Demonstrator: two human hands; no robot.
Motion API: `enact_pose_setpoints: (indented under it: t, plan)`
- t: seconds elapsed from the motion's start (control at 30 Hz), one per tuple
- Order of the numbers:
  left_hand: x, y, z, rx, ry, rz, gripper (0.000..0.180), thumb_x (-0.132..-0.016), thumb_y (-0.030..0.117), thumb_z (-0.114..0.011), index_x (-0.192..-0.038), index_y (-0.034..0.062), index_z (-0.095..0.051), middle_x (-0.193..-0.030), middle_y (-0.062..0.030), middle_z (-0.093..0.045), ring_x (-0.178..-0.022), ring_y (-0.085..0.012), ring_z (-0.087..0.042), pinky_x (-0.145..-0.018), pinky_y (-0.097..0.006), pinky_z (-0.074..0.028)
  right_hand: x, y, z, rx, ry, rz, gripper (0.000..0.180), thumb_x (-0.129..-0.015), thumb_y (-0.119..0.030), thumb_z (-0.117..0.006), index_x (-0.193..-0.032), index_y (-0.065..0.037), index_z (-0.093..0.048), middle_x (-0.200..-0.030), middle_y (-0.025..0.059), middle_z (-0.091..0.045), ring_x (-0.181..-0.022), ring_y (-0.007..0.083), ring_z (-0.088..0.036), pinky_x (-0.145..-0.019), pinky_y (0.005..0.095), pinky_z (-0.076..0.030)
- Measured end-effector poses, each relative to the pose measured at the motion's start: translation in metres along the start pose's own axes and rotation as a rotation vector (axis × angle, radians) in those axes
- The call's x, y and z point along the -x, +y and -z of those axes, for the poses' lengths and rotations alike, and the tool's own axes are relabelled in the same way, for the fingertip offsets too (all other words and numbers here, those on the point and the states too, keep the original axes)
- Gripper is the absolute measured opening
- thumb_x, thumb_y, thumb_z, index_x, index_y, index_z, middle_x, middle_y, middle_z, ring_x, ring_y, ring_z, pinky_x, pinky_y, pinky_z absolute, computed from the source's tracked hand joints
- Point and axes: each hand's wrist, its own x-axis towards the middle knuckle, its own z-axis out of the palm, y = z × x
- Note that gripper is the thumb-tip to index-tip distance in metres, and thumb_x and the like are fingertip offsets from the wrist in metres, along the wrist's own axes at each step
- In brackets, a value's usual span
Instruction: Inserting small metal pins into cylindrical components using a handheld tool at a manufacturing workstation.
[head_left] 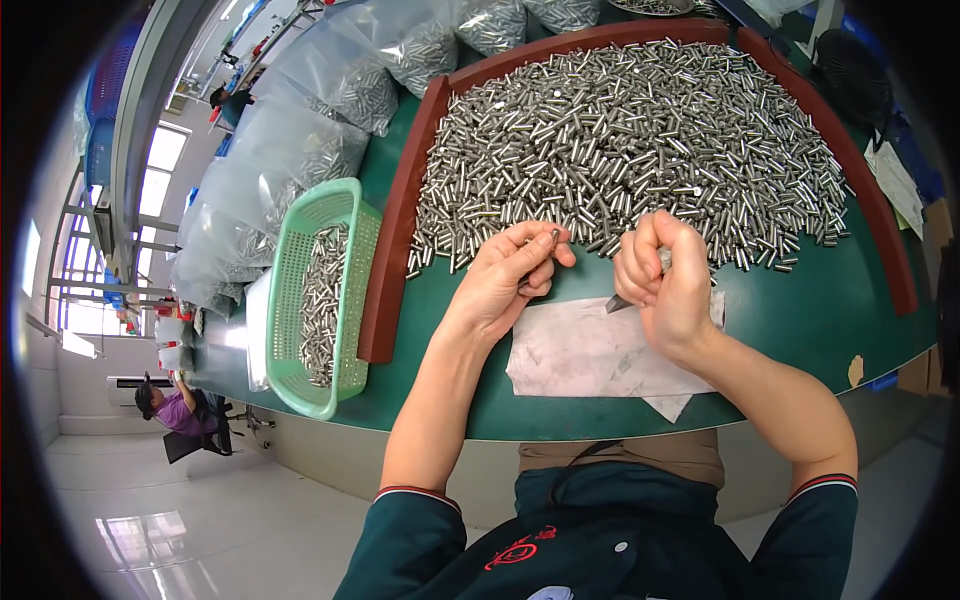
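As the head view looks down, your left hand [508, 272] pinches a small metal pin [555, 236] between thumb and finger, its long axis too hidden to tell. Your right hand [668, 282], fist closed around a dark pointed tool [617, 303], sits apart, so the pin lies to its left; the pile of pins [630, 140] spreads just beyond both.

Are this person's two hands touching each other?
Apart. The head view shows a strip of green tabletop in the gap between the left hand and right hand.
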Motion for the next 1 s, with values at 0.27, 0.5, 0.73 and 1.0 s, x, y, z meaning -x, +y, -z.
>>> enact_pose_setpoints:
  t: [0.27, 0.5, 0.73, 1.0]
  plan:
    - [0.020, -0.001, -0.024, -0.932, -0.123, -0.184, 0.011, -0.083, 0.011, -0.054, -0.083, 0.0002, -0.049, -0.064, 0.0004, -0.048, -0.055, -0.0057, -0.042, -0.048, -0.021, -0.035, 0.000, -0.001, 0.003, 0.005, -0.004, 0.014, 0.032, -0.083, -0.019, -0.031, -0.053, -0.008, -0.029, -0.046, -0.0005, -0.028, -0.039, 0.0064, -0.022, -0.036, 0.0221, -0.018]
    - [0.030, -0.010, -0.040, -1.326, -0.042, -0.288, 0.015, -0.075, 0.009, -0.061, -0.079, -0.0009, -0.050, -0.058, -0.0145, -0.054, -0.051, -0.0280, -0.053, -0.048, -0.033, -0.039, 0.001, -0.004, -0.002, -0.019, -0.023, 0.038, 0.038, -0.087, -0.027, -0.028, -0.053, -0.011, -0.028, -0.044, -0.0020, -0.024, -0.039, 0.0077, -0.017, -0.040, 0.0233, -0.018]
    - [0.029, -0.015, -0.038, -1.447, 0.011, -0.320, 0.016, -0.074, 0.009, -0.062, -0.075, -0.0009, -0.050, -0.061, -0.0145, -0.057, -0.052, -0.0276, -0.056, -0.048, -0.032, -0.042, 0.004, 0.001, 0.003, -0.068, 0.007, 0.055, 0.030, -0.081, -0.016, -0.030, -0.052, -0.007, -0.030, -0.047, -0.0002, -0.029, -0.040, 0.0066, -0.022, -0.038, 0.0224, -0.019]
    - [0.027, -0.016, -0.035, -1.361, 0.000, -0.321, 0.018, -0.072, 0.012, -0.062, -0.073, 0.0006, -0.048, -0.060, -0.0142, -0.057, -0.055, -0.0335, -0.054, -0.048, -0.040, -0.040, 0.003, 0.004, 0.004, -0.089, -0.028, 0.027, 0.032, -0.081, -0.017, -0.031, -0.052, -0.007, -0.031, -0.046, -0.0009, -0.028, -0.040, 0.0065, -0.022, -0.038, 0.0229, -0.019]
